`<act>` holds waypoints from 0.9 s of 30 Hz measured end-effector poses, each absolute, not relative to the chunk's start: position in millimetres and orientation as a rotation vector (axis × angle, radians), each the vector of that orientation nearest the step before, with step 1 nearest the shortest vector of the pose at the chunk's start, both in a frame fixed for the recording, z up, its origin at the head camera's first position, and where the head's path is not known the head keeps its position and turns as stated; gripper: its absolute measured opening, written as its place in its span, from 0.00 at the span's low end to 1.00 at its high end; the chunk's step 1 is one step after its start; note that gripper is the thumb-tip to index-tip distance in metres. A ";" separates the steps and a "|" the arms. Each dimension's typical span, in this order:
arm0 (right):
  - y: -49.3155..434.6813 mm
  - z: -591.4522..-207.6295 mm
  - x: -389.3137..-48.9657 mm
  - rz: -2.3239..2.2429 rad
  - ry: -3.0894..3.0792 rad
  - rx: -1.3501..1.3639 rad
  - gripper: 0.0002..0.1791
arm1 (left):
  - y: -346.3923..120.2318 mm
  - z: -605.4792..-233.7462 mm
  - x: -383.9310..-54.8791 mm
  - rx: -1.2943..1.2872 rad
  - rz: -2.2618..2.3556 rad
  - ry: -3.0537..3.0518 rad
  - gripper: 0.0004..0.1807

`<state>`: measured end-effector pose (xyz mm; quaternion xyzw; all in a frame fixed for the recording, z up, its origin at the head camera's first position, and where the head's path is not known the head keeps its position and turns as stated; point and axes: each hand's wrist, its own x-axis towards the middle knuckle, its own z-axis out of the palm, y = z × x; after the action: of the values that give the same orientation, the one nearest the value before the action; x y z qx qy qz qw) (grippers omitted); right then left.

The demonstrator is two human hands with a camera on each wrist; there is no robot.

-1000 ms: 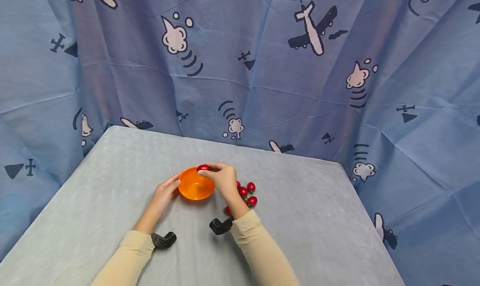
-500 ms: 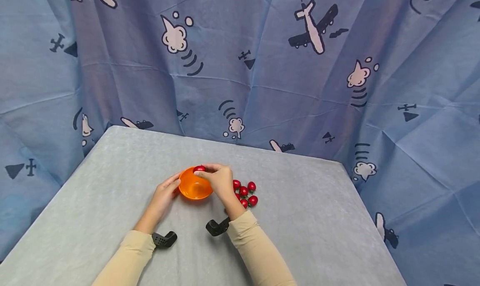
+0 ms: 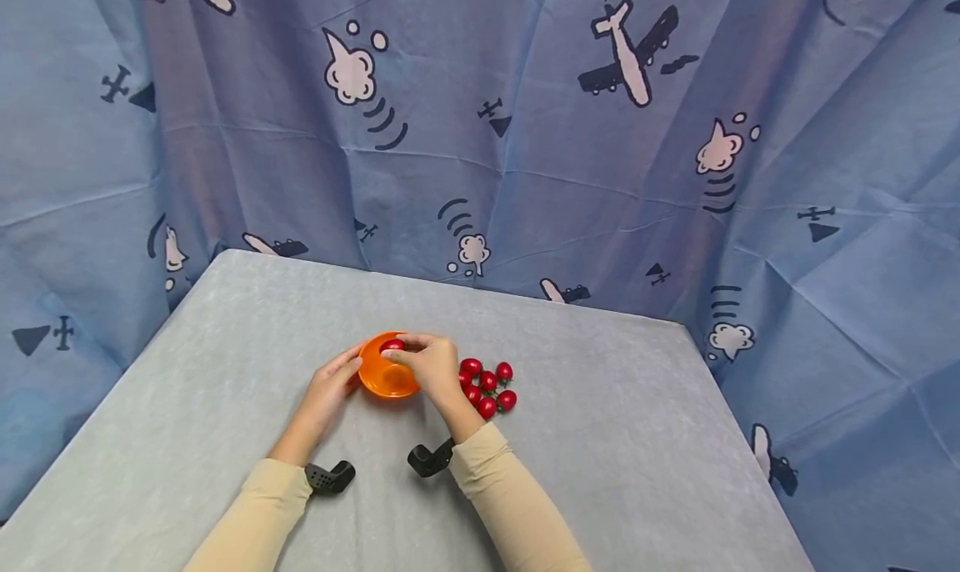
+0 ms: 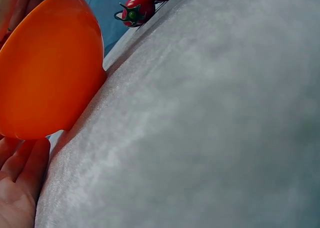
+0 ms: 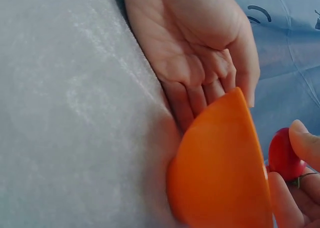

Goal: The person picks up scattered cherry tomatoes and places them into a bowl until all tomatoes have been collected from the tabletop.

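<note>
The right hand (image 3: 435, 368) pinches a tomato (image 3: 392, 348) over the bowl (image 3: 377, 377), which the left hand (image 3: 330, 386) holds; none shows lying inside yet, and the other tomatoes (image 3: 488, 381) beside it seem left to do

We see a pale grey tabletop (image 3: 615, 439) and, hanging behind it and along both sides, a creased blue curtain (image 3: 300, 172) printed with airplanes (image 3: 630, 59), puffy white clouds (image 3: 351, 78) and dark triangles (image 3: 31, 338).
</note>
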<state>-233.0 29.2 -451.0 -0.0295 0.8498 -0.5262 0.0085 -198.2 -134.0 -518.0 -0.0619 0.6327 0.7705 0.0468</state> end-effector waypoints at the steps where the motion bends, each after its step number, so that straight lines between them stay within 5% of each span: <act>1: 28.8 -451.0 -232.8 -1.638 2.659 -0.091 0.17 | -134.2 -517.5 -198.4 -0.190 2.346 1.932 0.26; 27: 19.8 -460.3 -234.2 -1.295 2.764 -0.240 0.18 | -134.4 -515.0 -198.0 -0.193 2.326 1.942 0.26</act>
<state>-234.2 19.8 -460.3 -0.0784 0.9020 -0.4227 0.0396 -198.0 -134.4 -515.0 -0.0636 0.6387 0.7650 0.0525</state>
